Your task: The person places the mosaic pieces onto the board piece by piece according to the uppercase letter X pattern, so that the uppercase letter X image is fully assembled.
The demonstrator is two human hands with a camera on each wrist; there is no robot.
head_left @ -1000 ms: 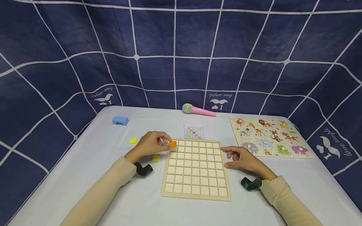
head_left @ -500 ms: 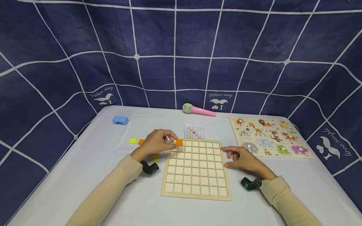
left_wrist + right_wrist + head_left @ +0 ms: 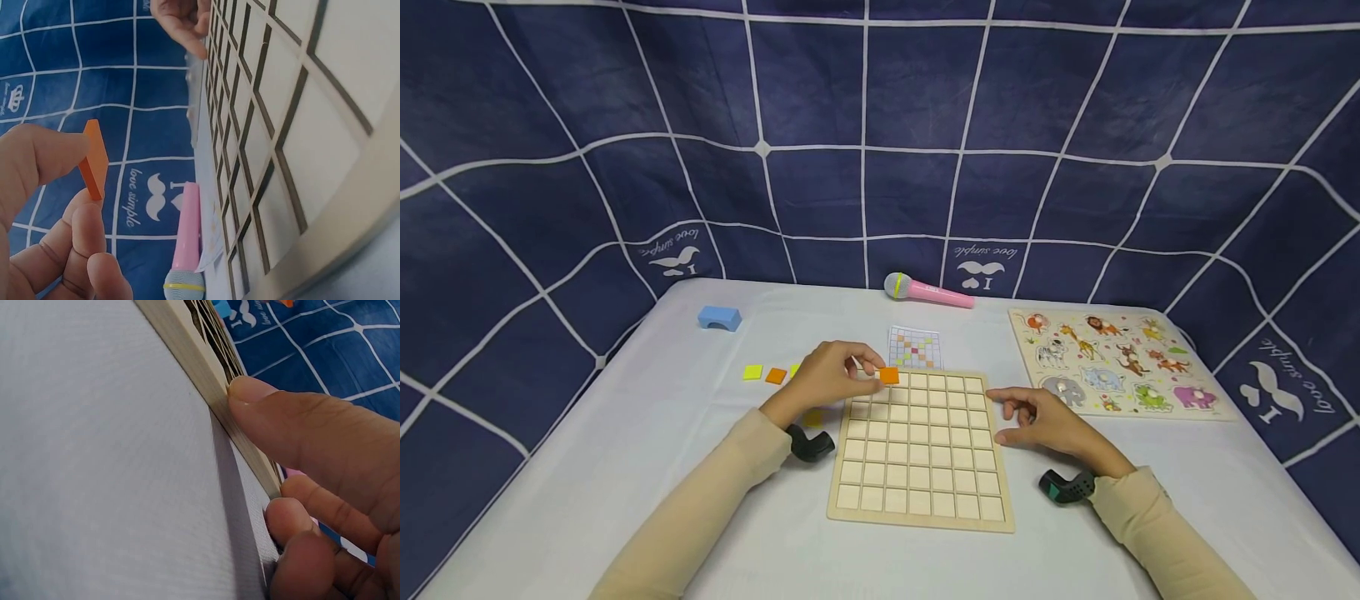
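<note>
Between thumb and fingertip, my left hand [image 3: 831, 379] pinches an orange square tile [image 3: 889, 376] above the far left part of a wooden grid board [image 3: 921, 523]. The left wrist view shows that tile [image 3: 95, 159] held on edge, apart from the board. My right hand [image 3: 1047, 423] rests at the board's right side; in the right wrist view its thumb [image 3: 256, 394] touches the wooden edge and the other fingers bend loosely. Left of the board lie a yellow tile [image 3: 752, 372], another orange tile [image 3: 777, 377] and a yellow tile [image 3: 813, 418] partly covered by the left hand.
A printed colour-grid card [image 3: 914, 347] lies just behind the board. Farther back is a pink toy microphone [image 3: 928, 292]. A blue arch block [image 3: 719, 317] stands at the back left, and an animal puzzle board [image 3: 1116, 404] lies at the right.
My left hand has carried the orange tile rightward along the board's far edge, uncovering tiles on the table behind it. The right hand has stayed in place.
</note>
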